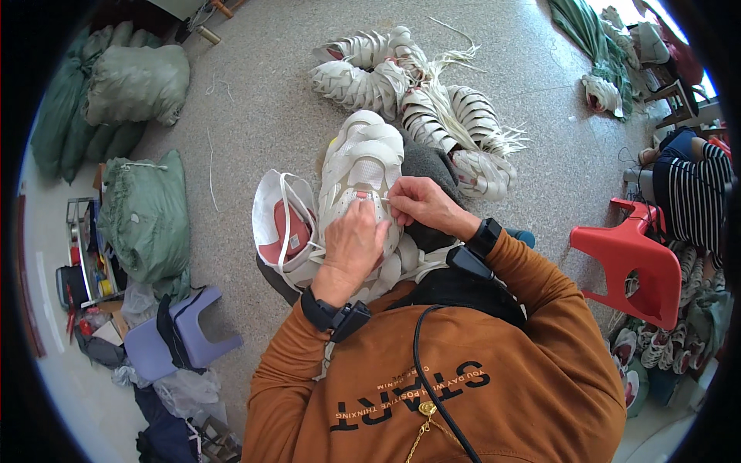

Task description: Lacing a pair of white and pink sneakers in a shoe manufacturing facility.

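A cream sneaker (363, 154) with a mesh toe lies in my lap, its toe pointing away from me. My left hand (355, 238) is closed over the near part of its upper, fingertips pressed at the eyelets by a small pink patch. To the right, the fingers of my right hand (428, 204) are pinched on a thin white shoelace (385, 200) at the eyelet edge. Left of my left hand, a second white sneaker (268, 204) with a red insole and a loose lace rests on its side. Part of the sneaker under my hands is hidden.
Strings of cream sneakers (432, 116) lie on the speckled floor ahead. Green sacks (147, 216) and a purple stool (174, 332) stand left. A red stool (633, 262) is right, near a seated person in stripes (698, 193) and piled shoes (671, 347).
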The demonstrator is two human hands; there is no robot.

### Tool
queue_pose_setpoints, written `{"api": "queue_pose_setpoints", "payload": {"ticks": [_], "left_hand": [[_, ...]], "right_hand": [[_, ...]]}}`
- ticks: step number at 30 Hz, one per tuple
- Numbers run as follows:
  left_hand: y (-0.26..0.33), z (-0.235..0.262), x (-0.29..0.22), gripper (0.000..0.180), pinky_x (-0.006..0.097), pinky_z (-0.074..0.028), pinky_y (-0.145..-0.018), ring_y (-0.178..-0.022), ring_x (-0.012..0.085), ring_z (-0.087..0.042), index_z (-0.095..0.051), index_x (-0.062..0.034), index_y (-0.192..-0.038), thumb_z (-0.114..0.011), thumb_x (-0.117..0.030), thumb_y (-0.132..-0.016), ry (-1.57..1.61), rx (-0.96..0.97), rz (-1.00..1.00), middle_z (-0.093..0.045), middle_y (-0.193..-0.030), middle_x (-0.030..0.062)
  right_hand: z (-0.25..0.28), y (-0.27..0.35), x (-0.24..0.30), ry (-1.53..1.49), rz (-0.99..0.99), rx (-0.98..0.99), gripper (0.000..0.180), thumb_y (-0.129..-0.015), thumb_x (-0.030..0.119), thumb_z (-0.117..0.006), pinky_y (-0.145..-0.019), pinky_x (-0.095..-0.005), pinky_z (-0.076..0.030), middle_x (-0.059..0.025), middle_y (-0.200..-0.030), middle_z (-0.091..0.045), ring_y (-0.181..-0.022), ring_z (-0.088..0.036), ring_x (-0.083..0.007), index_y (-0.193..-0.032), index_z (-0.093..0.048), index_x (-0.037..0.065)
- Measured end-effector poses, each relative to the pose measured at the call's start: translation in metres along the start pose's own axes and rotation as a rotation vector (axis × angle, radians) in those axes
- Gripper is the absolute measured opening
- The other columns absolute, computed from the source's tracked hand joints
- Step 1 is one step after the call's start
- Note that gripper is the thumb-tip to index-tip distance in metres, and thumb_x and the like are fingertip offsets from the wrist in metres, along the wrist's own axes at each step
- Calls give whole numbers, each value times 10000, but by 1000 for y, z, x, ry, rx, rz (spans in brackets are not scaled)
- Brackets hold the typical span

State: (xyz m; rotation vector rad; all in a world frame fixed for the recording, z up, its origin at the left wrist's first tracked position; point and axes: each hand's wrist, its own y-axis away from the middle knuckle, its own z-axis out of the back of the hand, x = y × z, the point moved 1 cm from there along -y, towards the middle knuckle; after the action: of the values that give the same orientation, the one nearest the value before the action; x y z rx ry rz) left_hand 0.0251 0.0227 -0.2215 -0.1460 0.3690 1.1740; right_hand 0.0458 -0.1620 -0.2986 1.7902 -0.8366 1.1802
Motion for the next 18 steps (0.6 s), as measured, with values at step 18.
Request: {"api": "queue_pose_setpoints", "payload": {"ticks": [18], "left_hand": [[12,-36,8,240,377,-472,-534,-509,227,-609,-677,33,-1109,-695,-74,-896,692,-227,221,-626,-604,118]], "right_hand": [[-13,-19,42,1186,623,66,137,-887,73,-622,-609,-468,-528,-183,-736,-630,-720,-656,-412,-1011,-585,29]]}}
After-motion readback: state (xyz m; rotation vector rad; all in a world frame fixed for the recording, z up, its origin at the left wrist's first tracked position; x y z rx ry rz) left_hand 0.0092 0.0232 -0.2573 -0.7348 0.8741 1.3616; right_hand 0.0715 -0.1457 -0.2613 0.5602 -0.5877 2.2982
